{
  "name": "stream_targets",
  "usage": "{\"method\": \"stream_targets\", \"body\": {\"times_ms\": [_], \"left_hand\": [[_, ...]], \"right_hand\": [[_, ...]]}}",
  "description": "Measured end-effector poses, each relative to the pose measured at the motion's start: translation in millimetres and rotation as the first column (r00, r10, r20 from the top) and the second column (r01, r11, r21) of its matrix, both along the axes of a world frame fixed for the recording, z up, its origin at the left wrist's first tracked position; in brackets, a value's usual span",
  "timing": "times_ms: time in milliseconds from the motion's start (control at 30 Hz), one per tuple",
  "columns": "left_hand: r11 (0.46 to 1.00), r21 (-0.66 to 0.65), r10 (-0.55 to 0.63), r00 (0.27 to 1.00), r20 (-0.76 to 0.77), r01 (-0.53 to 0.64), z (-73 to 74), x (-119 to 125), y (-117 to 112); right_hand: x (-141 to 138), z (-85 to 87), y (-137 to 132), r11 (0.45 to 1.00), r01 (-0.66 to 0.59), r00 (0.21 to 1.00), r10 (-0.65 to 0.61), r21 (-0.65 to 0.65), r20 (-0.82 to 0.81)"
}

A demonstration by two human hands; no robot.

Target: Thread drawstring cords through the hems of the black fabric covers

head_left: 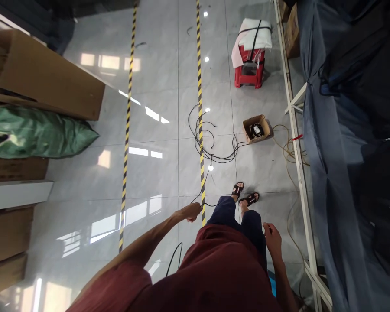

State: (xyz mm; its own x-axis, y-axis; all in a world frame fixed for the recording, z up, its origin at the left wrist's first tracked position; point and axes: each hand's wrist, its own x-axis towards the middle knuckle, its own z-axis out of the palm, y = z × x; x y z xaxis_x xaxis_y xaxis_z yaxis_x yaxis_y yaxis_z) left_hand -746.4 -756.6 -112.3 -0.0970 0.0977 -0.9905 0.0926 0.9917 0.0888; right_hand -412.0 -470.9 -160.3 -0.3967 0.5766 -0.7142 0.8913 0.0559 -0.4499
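Observation:
My left hand (191,211) is closed around a thin black cable (199,193), held out over the yellow-and-black floor tape. From that hand the cable runs up to loose loops on the tiles, and another stretch of it passes toward my trousers. The loops reach a small cardboard box (256,128), which has a white item and dark cord inside. My right hand (273,238) hangs beside my right leg with its fingers curled in. Whether anything is in those fingers is too small to make out.
A red stool (249,80) bears a strapped white bundle (255,34). At left stand large cardboard boxes (52,82) and a green sack (42,132). A white metal frame (295,143) with dark blue cloth (331,182) lines the right. A yellowish cord (287,151) lies beside it.

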Motion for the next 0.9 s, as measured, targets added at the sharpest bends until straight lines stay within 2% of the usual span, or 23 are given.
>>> {"method": "stream_targets", "body": {"times_ms": [167, 267, 333, 433, 500, 533, 600, 633, 667, 700, 767, 800, 833, 867, 900], "left_hand": [[0.994, 0.030, 0.107, 0.994, 0.016, -0.107, 35.2, 0, -13], [0.988, 0.063, 0.146, 0.988, -0.056, -0.143, 57.3, -10, -14], [0.975, 0.131, 0.198, 0.972, -0.130, -0.181, 82.0, -24, -13], [0.940, 0.253, 0.300, 0.911, -0.285, -0.230, 140.5, -44, -8], [0.923, 0.317, 0.347, 0.828, -0.440, -0.219, 187.6, -47, -3], [0.919, 0.338, 0.367, 0.761, -0.535, -0.206, 210.2, -45, -1], [0.910, 0.381, 0.404, 0.542, -0.737, -0.162, 248.1, -32, 4], [0.910, 0.393, 0.409, 0.432, -0.804, -0.132, 262.4, -23, 7], [0.916, 0.389, 0.397, 0.375, -0.838, -0.100, 273.7, -13, 9], [0.927, 0.370, 0.365, 0.391, -0.845, -0.065, 282.7, -2, 12], [0.946, 0.323, 0.284, 0.544, -0.790, -0.026, 297.9, 17, 17], [0.933, 0.358, 0.311, 0.577, -0.755, -0.034, 306.0, 25, 20], [0.896, 0.441, 0.400, 0.531, -0.747, -0.054, 315.3, 32, 23], [0.828, 0.557, 0.531, 0.410, -0.742, -0.066, 325.9, 38, 26], [0.716, 0.696, 0.684, 0.258, -0.683, -0.054, 337.2, 43, 29]], "right_hand": [[-4, 4.9, -7, 1.000, -0.019, 0.999, 0.020, 0.011, -0.049], [-5, 6.6, -7, 0.998, -0.055, 0.993, 0.056, 0.014, -0.102], [-1, 8.5, -4, 0.997, -0.077, 0.988, 0.080, 0.024, -0.134], [14, 12.2, 3, 0.995, -0.093, 0.982, 0.099, 0.044, -0.163], [31, 14.5, 8, 0.994, -0.091, 0.980, 0.099, 0.054, -0.170], [41, 15.4, 10, 0.995, -0.087, 0.981, 0.096, 0.058, -0.171], [64, 16.5, 13, 0.995, -0.073, 0.982, 0.083, 0.063, -0.169], [77, 16.6, 13, 0.996, -0.064, 0.983, 0.074, 0.065, -0.167], [90, 16.5, 13, 0.996, -0.054, 0.984, 0.065, 0.067, -0.165], [102, 16.2, 13, 0.997, -0.043, 0.985, 0.053, 0.067, -0.162], [128, 15.7, 10, 0.998, -0.016, 0.987, 0.026, 0.067, -0.155], [140, 15.7, 8, 0.998, -0.002, 0.988, 0.012, 0.066, -0.153], [151, 16.1, 6, 0.998, 0.013, 0.989, -0.003, 0.064, -0.151], [162, 16.8, 3, 0.998, 0.029, 0.989, -0.019, 0.062, -0.150], [171, 17.8, 0, 0.997, 0.045, 0.988, -0.035, 0.060, -0.150]]}}
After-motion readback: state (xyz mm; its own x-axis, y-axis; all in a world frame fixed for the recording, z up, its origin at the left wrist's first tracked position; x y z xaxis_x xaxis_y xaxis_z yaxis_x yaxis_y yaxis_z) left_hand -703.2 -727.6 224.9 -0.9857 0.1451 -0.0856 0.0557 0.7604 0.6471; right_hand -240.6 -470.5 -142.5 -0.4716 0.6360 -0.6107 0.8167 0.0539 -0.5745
